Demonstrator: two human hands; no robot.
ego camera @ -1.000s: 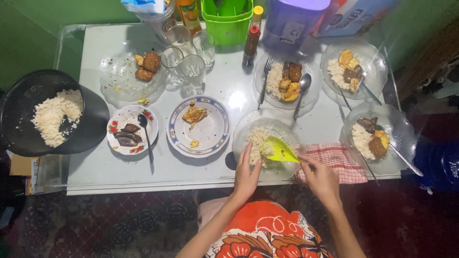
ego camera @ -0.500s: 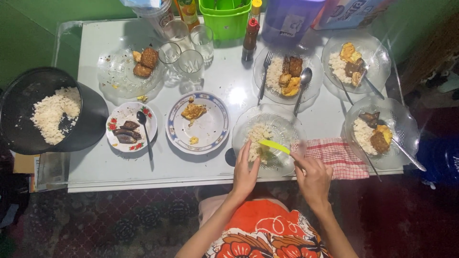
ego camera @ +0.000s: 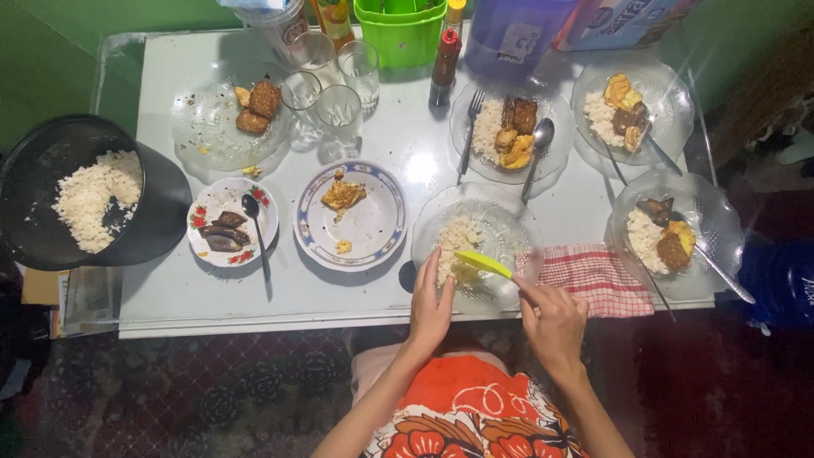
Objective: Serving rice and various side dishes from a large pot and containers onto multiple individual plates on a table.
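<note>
Rice [ego camera: 458, 236] lies in the glass plate [ego camera: 509, 222] at the counter's [ego camera: 212, 301] near edge. Left hand [ego camera: 431, 301], fingers together, steadies its rim; right hand [ego camera: 553, 321] pinches a yellow-green rice paddle [ego camera: 482, 264] over it, checked cloth [ego camera: 593, 276] just beside.

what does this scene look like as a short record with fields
left hand: left hand rests on the near rim of the glass plate, fingers by the rice
right hand: right hand holds the yellow-green rice paddle over that plate
right of plate: red checked cloth
far left: black pot holding rice
centre: blue-rimmed plate with an egg piece
served plates: three glass plates with rice and sides, top right
</note>
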